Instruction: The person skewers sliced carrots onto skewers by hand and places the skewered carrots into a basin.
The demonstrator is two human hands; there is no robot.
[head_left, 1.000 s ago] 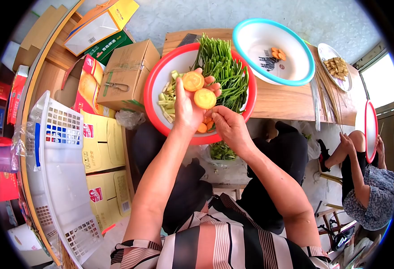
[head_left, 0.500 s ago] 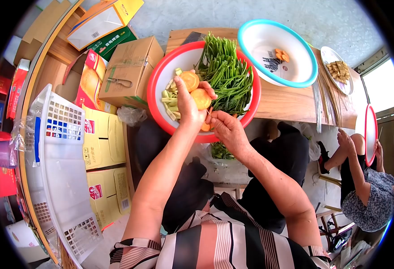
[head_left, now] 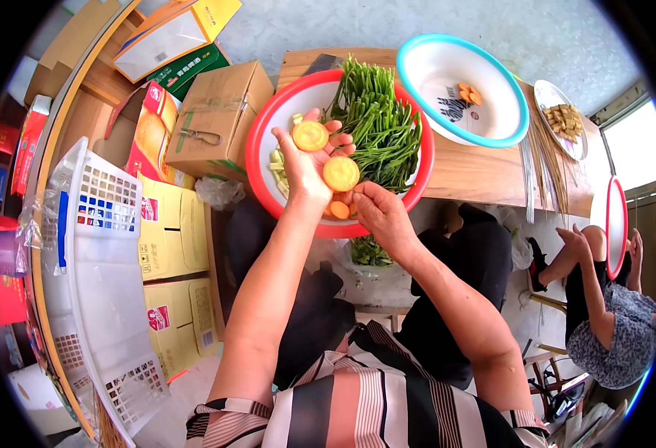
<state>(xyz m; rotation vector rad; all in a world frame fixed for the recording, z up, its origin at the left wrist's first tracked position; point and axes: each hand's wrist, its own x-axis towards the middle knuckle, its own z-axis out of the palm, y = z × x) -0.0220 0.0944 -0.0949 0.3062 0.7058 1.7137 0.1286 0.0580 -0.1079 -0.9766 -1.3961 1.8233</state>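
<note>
My left hand [head_left: 307, 168] is palm up over the red-rimmed basin [head_left: 261, 127], fingers spread, with a round carrot slice [head_left: 310, 136] lying on it. A second carrot slice [head_left: 341, 173] is at the heel of that hand, against the fingertips of my right hand [head_left: 380, 213]. The right fingers are pinched together; what lies between them is hidden. Another carrot slice [head_left: 339, 210] shows below, near the basin's front rim. Long green leafy stalks [head_left: 373, 127] fill the basin's right side, and pale green cut pieces [head_left: 278, 168] lie at its left.
A blue-rimmed basin [head_left: 518, 82] with carrot slices [head_left: 470, 93] stands on the wooden table [head_left: 455, 175]. Thin sticks [head_left: 546, 160] and a plate of brown cubes [head_left: 564, 122] are farther right. Cardboard boxes [head_left: 220, 116] and a white plastic basket [head_left: 108, 261] stand left. Another person [head_left: 615, 328] sits at right.
My left hand has opened out, its fingers spreading, and the two carrot slices have come apart. The lower slice is now nearer my right fingertips. The other person's hands have moved apart.
</note>
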